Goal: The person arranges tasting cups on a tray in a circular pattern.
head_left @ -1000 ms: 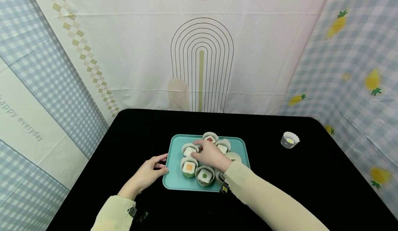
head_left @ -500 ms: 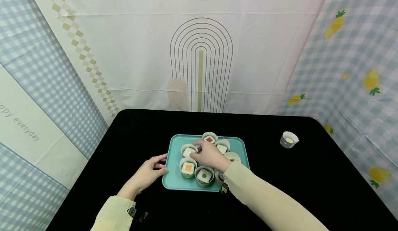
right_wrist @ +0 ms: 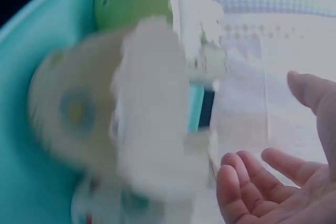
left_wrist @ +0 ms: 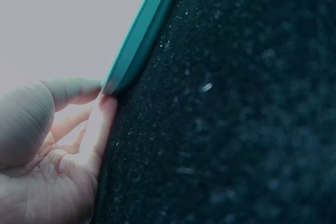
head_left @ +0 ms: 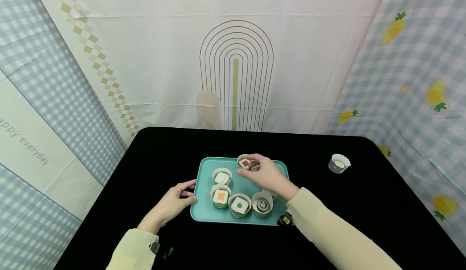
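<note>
My left hand [head_left: 172,203] touches the left rim of a turquoise tray [head_left: 202,215] with thumb and fingertips; the left wrist view shows this contact at the tray edge [left_wrist: 139,35]. My right hand [head_left: 269,177] hovers over the tray's back right, thumb and fingers apart, holding nothing. Several paper baking cups stand on the tray, with small pieces inside: plain white [head_left: 222,177], orange-centred [head_left: 220,197], green-dotted [head_left: 240,205], a dark spiral [head_left: 263,205] and red-centred [head_left: 245,163]. Cups at the right are partly hidden by the right hand. The right wrist view is blurred.
A grey paper cup [head_left: 336,165] with a yellow-centred piece stands alone on the black table [head_left: 164,148], right of the tray. Patterned curtains [head_left: 164,60] hang behind and beside the table.
My right hand has moved right and slightly back, away from the plain white piece's cup, uncovering the tray's middle and the dark spiral. My left hand has stayed at the rim.
</note>
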Tool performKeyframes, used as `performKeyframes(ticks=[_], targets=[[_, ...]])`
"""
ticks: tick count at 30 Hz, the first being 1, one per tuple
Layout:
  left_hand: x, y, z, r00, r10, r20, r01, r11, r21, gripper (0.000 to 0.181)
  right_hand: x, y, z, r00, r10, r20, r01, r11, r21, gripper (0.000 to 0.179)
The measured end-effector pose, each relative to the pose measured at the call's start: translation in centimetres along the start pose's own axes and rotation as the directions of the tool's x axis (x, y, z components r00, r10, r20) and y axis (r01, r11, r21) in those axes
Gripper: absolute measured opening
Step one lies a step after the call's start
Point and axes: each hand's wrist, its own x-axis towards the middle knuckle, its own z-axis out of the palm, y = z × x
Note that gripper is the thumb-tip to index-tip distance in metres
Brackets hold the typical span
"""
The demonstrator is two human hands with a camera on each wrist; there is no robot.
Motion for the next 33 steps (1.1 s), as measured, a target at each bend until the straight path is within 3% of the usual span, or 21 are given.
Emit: performKeyframes(ticks=[8, 16, 23, 29, 33], targets=[[-0.1, 0.1, -0.1, 1.000, -0.004, -0.004, 0.004, 1.000, 0.006, 0.057, -1.5, 3.9, -5.5, 0.990, 0.039, -0.137, -0.038, 0.999, 0.009, 0.073], [-0.1, 0.1, -0.1, 1.000, -0.001, -0.005, 0.001, 1.000, 0.009, 0.057, -3.6, 8.4, -10.0, 0.967, 0.132, -0.218, -0.136, 0.991, -0.005, 0.083], [0.0, 0.0, -0.1, 1.000, 0.001, 0.000, -0.001, 1.000, 0.003, 0.056, -5.6, 11.7, -12.5, 0.943, 0.176, -0.282, -0.193, 0.981, -0.032, 0.087], [0.1, 0.0, 0.0, 1.000, -0.001, 0.009, 0.001, 1.000, -0.003, 0.056, -6.7, 14.4, -14.6, 0.928, 0.213, -0.307, -0.215, 0.976, 0.029, 0.085], [0.2, 0.0, 0.0, 1.000, -0.004, 0.007, 0.004, 1.000, -0.003, 0.056, -6.9, 15.6, -15.2, 0.893, 0.248, -0.375, -0.242, 0.968, 0.065, 0.086]])
